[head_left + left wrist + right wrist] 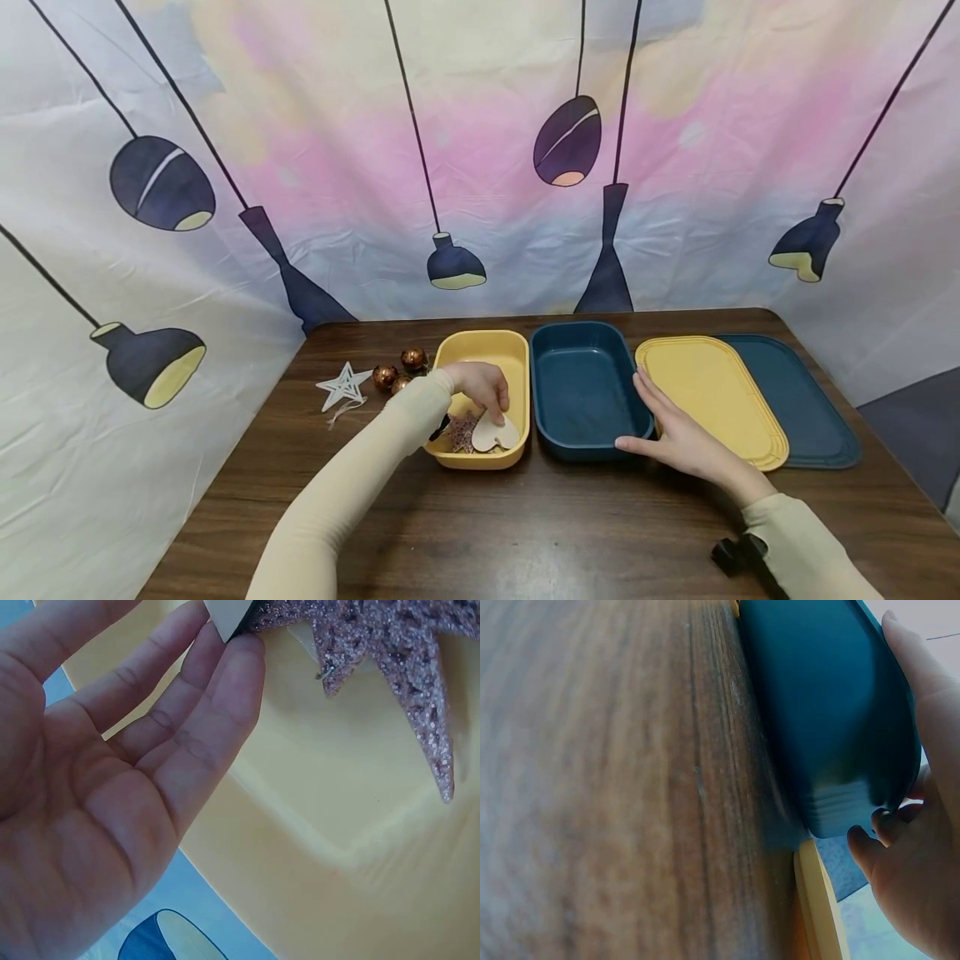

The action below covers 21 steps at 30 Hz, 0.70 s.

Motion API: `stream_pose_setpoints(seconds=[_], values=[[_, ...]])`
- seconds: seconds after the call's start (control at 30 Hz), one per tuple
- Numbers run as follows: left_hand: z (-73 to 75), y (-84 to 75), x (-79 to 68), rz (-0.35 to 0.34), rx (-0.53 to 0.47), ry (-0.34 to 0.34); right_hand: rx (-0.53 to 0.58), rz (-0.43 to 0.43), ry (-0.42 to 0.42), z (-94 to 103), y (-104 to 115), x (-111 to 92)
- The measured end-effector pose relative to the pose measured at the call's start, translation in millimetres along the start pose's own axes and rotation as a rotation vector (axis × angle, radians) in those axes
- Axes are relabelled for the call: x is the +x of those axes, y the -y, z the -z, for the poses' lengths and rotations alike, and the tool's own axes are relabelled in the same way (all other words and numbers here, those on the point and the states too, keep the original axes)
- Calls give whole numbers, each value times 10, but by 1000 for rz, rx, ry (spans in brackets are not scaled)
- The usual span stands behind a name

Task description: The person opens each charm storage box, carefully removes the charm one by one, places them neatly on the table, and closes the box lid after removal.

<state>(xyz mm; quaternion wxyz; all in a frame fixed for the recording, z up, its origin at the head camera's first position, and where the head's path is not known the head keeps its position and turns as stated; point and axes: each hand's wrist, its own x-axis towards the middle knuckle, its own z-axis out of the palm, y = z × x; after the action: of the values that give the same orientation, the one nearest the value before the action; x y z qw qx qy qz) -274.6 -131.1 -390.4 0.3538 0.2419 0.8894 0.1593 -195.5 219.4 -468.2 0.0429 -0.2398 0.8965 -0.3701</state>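
My left hand [482, 385] reaches into the yellow container [477, 461] and pinches a pale heart-shaped ornament [492, 434]. In the left wrist view, the fingertips meet the pale edge of that heart. Beside it on the container's floor lies a pinkish glitter star [409, 671], partly covered by the heart. My right hand [686, 437] rests against the right side of the dark blue container [585, 392], its fingers along the wall and its thumb by the front corner. In the right wrist view, the fingers touch the blue wall without gripping it.
Left of the yellow container lie a white star ornament [344, 386] with a string and several shiny copper-brown balls [385, 377]. A yellow lid [708, 396] overlaps a dark blue lid [806, 408] on the right. Behind the wooden table [480, 533] hangs a printed cloth [495, 150].
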Motion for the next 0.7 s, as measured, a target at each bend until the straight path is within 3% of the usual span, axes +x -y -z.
stream_pose_setpoints(seconds=[0.37, 0.7], values=[[-23, -10, -19, 26, 7, 6, -2, -4, -2, -5, -6, -3], [-35, -87, -54, -4, 6, 38, 3, 2, -3, -4, -15, 3]])
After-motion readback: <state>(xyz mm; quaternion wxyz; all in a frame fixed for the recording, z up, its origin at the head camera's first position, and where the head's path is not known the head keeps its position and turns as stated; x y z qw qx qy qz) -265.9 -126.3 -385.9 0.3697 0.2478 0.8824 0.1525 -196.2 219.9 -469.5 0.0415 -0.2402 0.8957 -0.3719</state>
